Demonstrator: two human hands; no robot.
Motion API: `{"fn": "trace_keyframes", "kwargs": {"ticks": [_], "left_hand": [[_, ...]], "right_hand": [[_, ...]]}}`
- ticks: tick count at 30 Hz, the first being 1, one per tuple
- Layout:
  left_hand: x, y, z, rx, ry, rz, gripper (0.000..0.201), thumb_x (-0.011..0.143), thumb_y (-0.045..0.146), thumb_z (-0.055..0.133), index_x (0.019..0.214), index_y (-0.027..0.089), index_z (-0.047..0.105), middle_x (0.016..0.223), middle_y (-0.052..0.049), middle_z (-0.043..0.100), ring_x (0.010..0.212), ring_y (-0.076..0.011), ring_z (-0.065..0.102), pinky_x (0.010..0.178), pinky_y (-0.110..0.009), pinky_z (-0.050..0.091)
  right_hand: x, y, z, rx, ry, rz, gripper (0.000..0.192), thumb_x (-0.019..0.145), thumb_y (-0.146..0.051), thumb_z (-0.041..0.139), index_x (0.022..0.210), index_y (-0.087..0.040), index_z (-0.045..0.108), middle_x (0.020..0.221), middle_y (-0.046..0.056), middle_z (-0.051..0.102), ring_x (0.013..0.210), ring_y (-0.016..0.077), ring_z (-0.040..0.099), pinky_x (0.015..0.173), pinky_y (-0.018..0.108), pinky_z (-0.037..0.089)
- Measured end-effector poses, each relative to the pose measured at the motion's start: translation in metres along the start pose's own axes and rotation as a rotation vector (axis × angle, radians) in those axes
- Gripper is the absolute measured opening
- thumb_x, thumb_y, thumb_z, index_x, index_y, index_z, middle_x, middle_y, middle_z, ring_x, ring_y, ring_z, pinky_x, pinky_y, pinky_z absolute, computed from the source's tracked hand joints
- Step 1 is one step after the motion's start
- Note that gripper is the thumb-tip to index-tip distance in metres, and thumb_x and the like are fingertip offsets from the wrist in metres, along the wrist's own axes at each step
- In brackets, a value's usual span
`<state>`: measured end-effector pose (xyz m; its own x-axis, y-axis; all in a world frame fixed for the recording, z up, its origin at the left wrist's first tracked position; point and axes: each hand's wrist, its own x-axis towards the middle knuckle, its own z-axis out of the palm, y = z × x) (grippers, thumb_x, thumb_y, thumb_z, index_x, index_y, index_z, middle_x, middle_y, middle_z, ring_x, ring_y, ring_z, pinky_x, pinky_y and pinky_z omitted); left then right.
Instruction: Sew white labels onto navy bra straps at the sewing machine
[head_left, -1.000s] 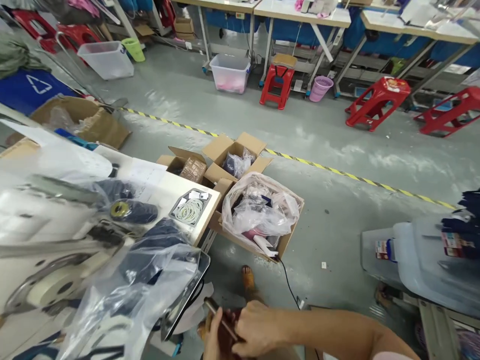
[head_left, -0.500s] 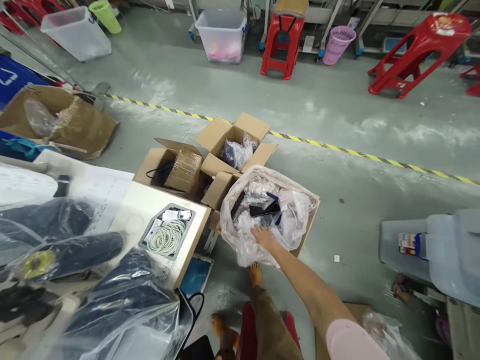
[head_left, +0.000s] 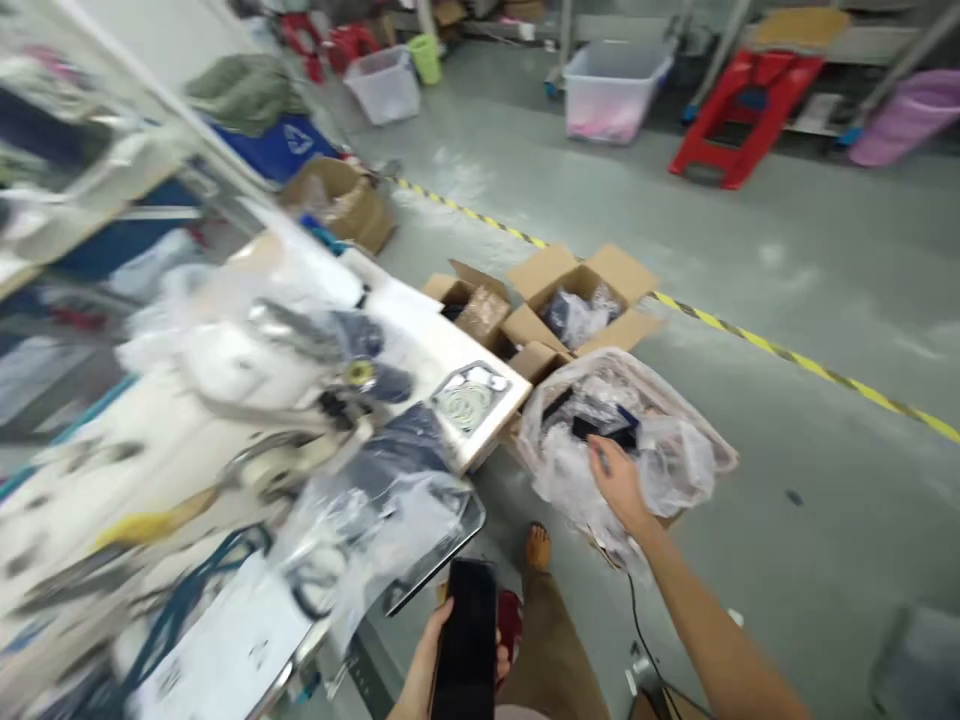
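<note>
Phone (head_left: 466, 640), dark and slab-like, stands upright in your left hand (head_left: 431, 655) at the bottom of the view, below the near edge of the worktable (head_left: 487, 425). I judge it stiff, smooth-faced and likely slippery, and breakable if dropped, so hold it by the long edges as you do now: fingers curled round one side, thumb side hidden behind it. Your right hand (head_left: 619, 480) reaches into the plastic bag (head_left: 675, 470) that lines the cardboard box (head_left: 660, 520) on the floor. Its fingers are loosely spread and lie on the crinkled film just beside a dark flat item (head_left: 604, 430); whether they pinch anything you cannot tell through the blur. That film looks light, soft and slick. Beyond stand two smaller open cartons (head_left: 577, 290), touching one another.
</note>
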<state>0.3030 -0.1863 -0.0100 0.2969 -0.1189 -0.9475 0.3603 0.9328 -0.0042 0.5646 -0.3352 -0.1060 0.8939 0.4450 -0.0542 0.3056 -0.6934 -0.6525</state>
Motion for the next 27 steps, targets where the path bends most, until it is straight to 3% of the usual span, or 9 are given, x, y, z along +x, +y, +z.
{"fn": "trace_keyframes", "kwargs": {"ticks": [5,10,12,14,15,18,20,23,27], "left_hand": [[-0.031,-0.018,-0.007,-0.105,-0.126,0.141,0.055,0.077,0.054,0.045,0.077,0.002,0.064,0.070,-0.014,0.064,0.066,-0.0202,0.060,0.073,-0.031,0.044],[-0.074,-0.041,-0.041,-0.326,-0.212,0.416,0.071,0.075,0.067,0.035,0.087,0.004,0.064,0.078,-0.015,0.065,0.072,-0.0210,0.061,0.075,-0.031,0.043],[-0.094,-0.049,-0.051,-0.410,-0.263,0.527,0.080,0.073,0.072,0.028,0.093,0.003,0.063,0.086,-0.017,0.065,0.080,-0.0246,0.061,0.080,-0.034,0.042],[-0.112,-0.055,-0.057,-0.475,-0.294,0.633,0.078,0.077,0.068,0.024,0.099,0.003,0.062,0.095,-0.018,0.064,0.089,-0.0267,0.060,0.086,-0.035,0.040],[-0.119,-0.056,-0.059,-0.497,-0.311,0.677,0.074,0.080,0.064,0.024,0.101,0.003,0.061,0.098,-0.018,0.063,0.092,-0.0269,0.059,0.089,-0.036,0.038],[-0.132,-0.056,-0.064,-0.541,-0.364,0.762,0.069,0.084,0.058,0.020,0.104,0.005,0.060,0.097,-0.016,0.064,0.096,-0.0279,0.057,0.092,-0.039,0.035],[-0.135,-0.055,-0.069,-0.554,-0.384,0.810,0.069,0.085,0.058,0.019,0.104,0.005,0.060,0.094,-0.014,0.065,0.096,-0.0285,0.057,0.092,-0.041,0.035],[-0.137,-0.052,-0.079,-0.580,-0.355,0.869,0.066,0.085,0.056,0.020,0.098,0.007,0.063,0.085,-0.012,0.067,0.092,-0.0262,0.059,0.093,-0.040,0.034],[-0.142,-0.045,-0.093,-0.573,-0.361,0.890,0.064,0.086,0.054,0.022,0.101,0.006,0.061,0.087,-0.014,0.067,0.089,-0.0244,0.060,0.093,-0.039,0.034]], "right_hand": [[-0.059,-0.052,-0.038,0.404,0.184,-0.423,0.028,0.079,-0.022,0.044,0.103,-0.032,0.056,0.085,0.006,0.065,0.079,0.0238,0.061,0.072,0.044,0.049],[-0.127,-0.109,-0.013,0.721,-0.223,-0.718,0.041,0.073,-0.024,0.052,0.108,-0.047,0.053,0.073,0.001,0.067,0.062,0.0263,0.061,0.061,0.049,0.049],[-0.148,-0.136,0.005,0.846,-0.529,-0.580,0.029,0.073,-0.028,0.055,0.096,-0.046,0.060,0.073,0.001,0.066,0.064,0.0254,0.059,0.063,0.048,0.048],[-0.160,-0.167,0.020,0.981,-0.821,-0.252,0.014,0.074,-0.038,0.056,0.085,-0.037,0.065,0.076,0.003,0.064,0.066,0.0221,0.057,0.068,0.042,0.048],[-0.164,-0.183,0.026,1.032,-0.948,-0.051,0.019,0.073,-0.045,0.057,0.084,-0.031,0.066,0.078,0.003,0.064,0.068,0.0205,0.056,0.072,0.040,0.047],[-0.174,-0.229,0.038,1.098,-1.303,0.230,0.047,0.073,-0.062,0.046,0.089,-0.022,0.063,0.079,0.003,0.064,0.069,0.0175,0.058,0.070,0.035,0.048],[-0.183,-0.252,0.042,1.136,-1.502,0.468,0.047,0.071,-0.063,0.049,0.086,-0.020,0.063,0.074,0.002,0.065,0.069,0.0169,0.059,0.070,0.033,0.049],[-0.198,-0.269,0.046,1.129,-1.519,0.663,0.036,0.069,-0.052,0.060,0.085,-0.020,0.063,0.078,0.001,0.067,0.075,0.0168,0.061,0.072,0.031,0.049],[-0.208,-0.275,0.054,1.156,-1.467,0.627,0.033,0.071,-0.049,0.058,0.086,-0.020,0.064,0.083,0.001,0.068,0.080,0.0178,0.062,0.075,0.032,0.049]]}}
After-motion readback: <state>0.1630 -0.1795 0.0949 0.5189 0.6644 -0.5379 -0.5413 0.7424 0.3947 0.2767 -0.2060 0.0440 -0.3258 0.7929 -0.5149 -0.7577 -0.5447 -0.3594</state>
